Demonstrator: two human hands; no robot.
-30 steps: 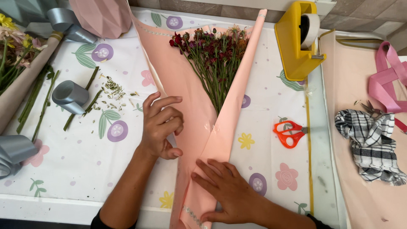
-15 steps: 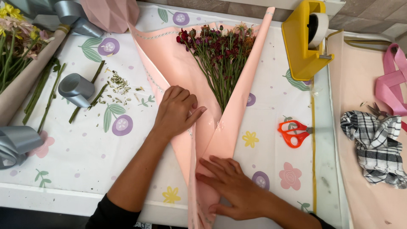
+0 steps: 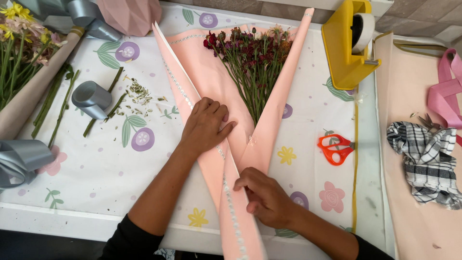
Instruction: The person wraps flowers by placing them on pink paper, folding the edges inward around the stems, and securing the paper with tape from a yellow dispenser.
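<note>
Right hand (image 3: 267, 197) has curled since half a second ago: then it lay flat with fingers spread on the lower wrap, now fingers are bunched together, pinching the narrow bottom of the pink wrapping paper (image 3: 231, 192) at its white-dotted edge. Left hand (image 3: 206, 126) has shifted a little toward centre, palm down, fingers together, thumb out, pressing the left flap flat; not gripping anything. Hands are apart, left higher on the wrap, right lower.

Wrap lies centre of the flower-print table cover (image 3: 96, 183), folded into a cone, narrow end at the near table edge, wide end far. Left flap crosses over the right flap where the stems end. Dark red flower bunch (image 3: 252, 58) sits inside the cone, heads at the far end, stems pointing toward the hands, just beyond the left fingertips.

Orange scissors (image 3: 335, 148) lie right of the wrap, near but apart. Checked cloth (image 3: 426, 161) further right on a pale sheet. Grey ribbon roll (image 3: 90, 98) left of the wrap, cut green stems (image 3: 103, 108) beside it. Yellow tape dispenser (image 3: 347, 43) far right. Yellow flowers (image 3: 17, 38) in brown paper far left. Pink ribbon (image 3: 445, 91) at right edge.
</note>
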